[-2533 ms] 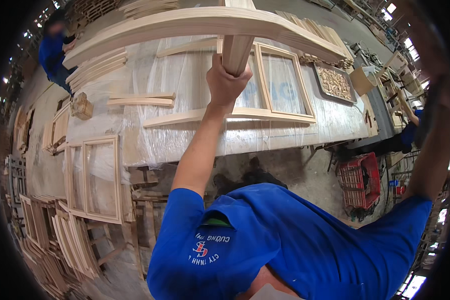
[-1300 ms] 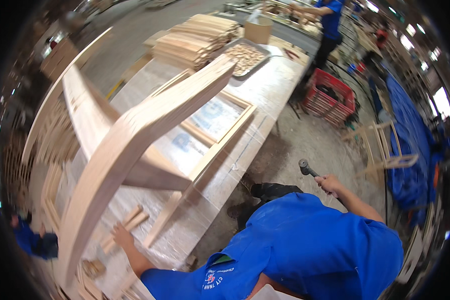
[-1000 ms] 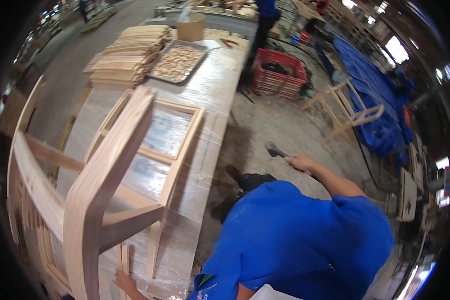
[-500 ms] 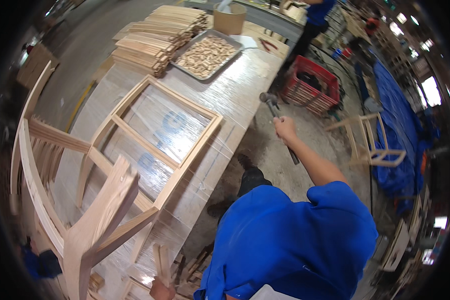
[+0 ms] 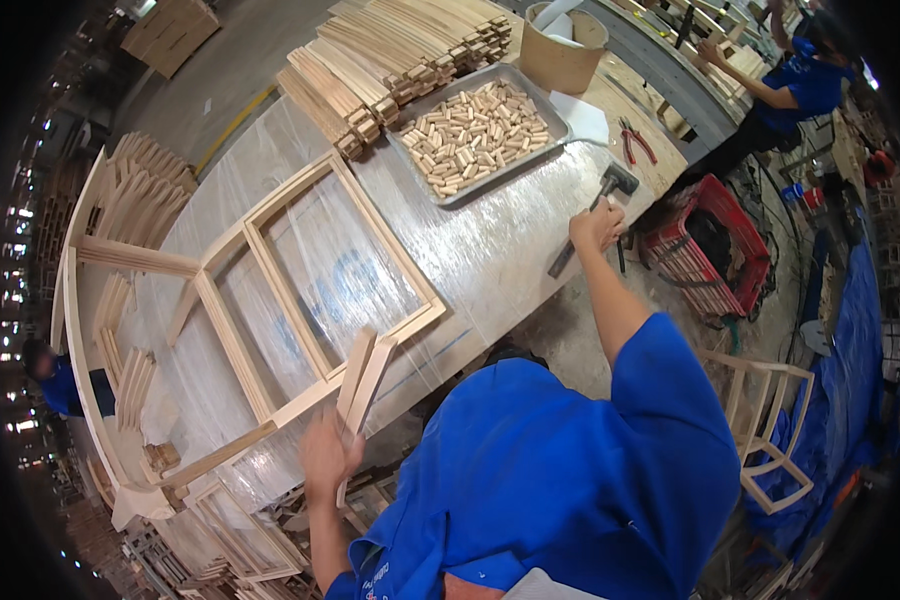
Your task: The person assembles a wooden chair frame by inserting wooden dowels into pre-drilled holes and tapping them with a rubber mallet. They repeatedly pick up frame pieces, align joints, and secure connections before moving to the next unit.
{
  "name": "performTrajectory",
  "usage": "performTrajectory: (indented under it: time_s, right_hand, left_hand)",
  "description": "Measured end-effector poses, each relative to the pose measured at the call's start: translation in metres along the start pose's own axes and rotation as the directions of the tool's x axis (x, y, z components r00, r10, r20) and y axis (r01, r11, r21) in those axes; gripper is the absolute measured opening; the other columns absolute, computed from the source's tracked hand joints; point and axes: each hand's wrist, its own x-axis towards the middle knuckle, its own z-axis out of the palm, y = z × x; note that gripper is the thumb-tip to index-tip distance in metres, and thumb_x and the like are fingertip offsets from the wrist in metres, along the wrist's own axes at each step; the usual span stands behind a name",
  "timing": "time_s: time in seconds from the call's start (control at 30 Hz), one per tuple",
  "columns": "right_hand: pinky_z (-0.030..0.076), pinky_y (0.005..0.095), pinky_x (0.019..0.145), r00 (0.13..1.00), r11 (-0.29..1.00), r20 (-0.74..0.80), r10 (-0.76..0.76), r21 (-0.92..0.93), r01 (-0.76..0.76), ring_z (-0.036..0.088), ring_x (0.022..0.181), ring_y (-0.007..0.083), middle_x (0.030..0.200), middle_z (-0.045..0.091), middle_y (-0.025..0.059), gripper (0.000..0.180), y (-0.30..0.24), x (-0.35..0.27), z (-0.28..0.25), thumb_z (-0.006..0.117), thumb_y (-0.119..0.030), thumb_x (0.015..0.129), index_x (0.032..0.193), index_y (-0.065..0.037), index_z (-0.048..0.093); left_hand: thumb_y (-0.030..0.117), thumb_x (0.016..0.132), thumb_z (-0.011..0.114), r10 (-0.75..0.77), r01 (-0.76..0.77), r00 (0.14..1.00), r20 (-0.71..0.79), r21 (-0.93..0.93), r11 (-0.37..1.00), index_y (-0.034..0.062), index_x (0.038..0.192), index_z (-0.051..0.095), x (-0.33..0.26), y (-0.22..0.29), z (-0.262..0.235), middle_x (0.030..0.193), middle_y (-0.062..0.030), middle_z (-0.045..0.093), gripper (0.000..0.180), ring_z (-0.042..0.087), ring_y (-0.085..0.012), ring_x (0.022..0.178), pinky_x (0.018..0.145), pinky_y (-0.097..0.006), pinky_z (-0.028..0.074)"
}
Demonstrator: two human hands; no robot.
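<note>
My left hand [image 5: 328,458], slightly blurred, is closed around two pale wooden slats [image 5: 366,378] that stick up beside the near rail of a wooden chair frame [image 5: 260,375]. That frame lies on the plastic-covered worktable [image 5: 500,240], its curved legs reaching to the left. In my right hand [image 5: 597,224] is a hammer [image 5: 618,181] with a dark head, gripped by the handle over the table's right edge. Beyond it rests a metal tray [image 5: 457,200] full of short wooden dowels [image 5: 480,135].
Stacked wooden slats [image 5: 400,50], a round tub [image 5: 562,60] and red-handled pliers [image 5: 637,142] occupy the far end. A red crate [image 5: 710,250] and another chair frame [image 5: 770,420] stand on the floor at right. Co-workers are at far right [image 5: 805,85] and left [image 5: 65,385].
My left hand has risen from the lower edge with the slats to the frame's near side. My right hand has brought the hammer over the table edge. The view has shifted.
</note>
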Motion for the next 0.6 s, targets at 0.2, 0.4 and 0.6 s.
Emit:
performTrajectory:
  time_s: [0.2, 0.4, 0.6]
  right_hand:
    - [0.052, 0.0448, 0.091, 0.813, 0.664, 0.021, -0.581, 0.589, 0.460, 0.065, 0.100, 0.0372, 0.102, 0.068, 0.0175, 0.012, -0.039, 0.037, 0.005, 0.069, -0.012, 0.091, 0.100, -0.005, 0.073]
    - [0.055, 0.0481, 0.081, 0.551, 0.569, 0.297, -0.779, 0.704, 0.425, 0.070, 0.090, 0.0377, 0.096, 0.073, 0.0179, 0.012, -0.117, 0.056, 0.041, 0.065, -0.014, 0.092, 0.097, -0.006, 0.073]
    - [0.055, 0.0485, 0.082, 0.327, 0.578, 0.490, -0.808, 0.553, 0.600, 0.070, 0.092, 0.0377, 0.096, 0.073, 0.0172, 0.014, -0.157, 0.062, 0.071, 0.062, -0.012, 0.090, 0.096, -0.009, 0.075]
  left_hand:
    - [0.026, 0.072, 0.075, 0.112, -0.116, 0.987, -0.111, -0.023, 0.993, 0.0009, 0.100, 0.052, 0.106, 0.093, -0.017, 0.097, -0.0250, 0.060, 0.045, 0.062, -0.0469, 0.091, 0.077, -0.054, 0.050]
    - [0.019, 0.071, 0.073, 0.073, -0.092, 0.985, -0.156, -0.117, 0.989, -0.0010, 0.100, 0.051, 0.147, 0.121, -0.032, 0.087, -0.0243, 0.062, 0.041, 0.063, -0.0484, 0.081, 0.073, -0.053, 0.052]
    - [0.018, 0.071, 0.074, -0.083, 0.041, 0.988, -0.129, -0.297, 0.954, 0.0021, 0.132, 0.053, 0.158, 0.125, -0.052, 0.097, -0.0276, 0.071, 0.067, 0.070, -0.0481, 0.089, 0.080, -0.051, 0.056]
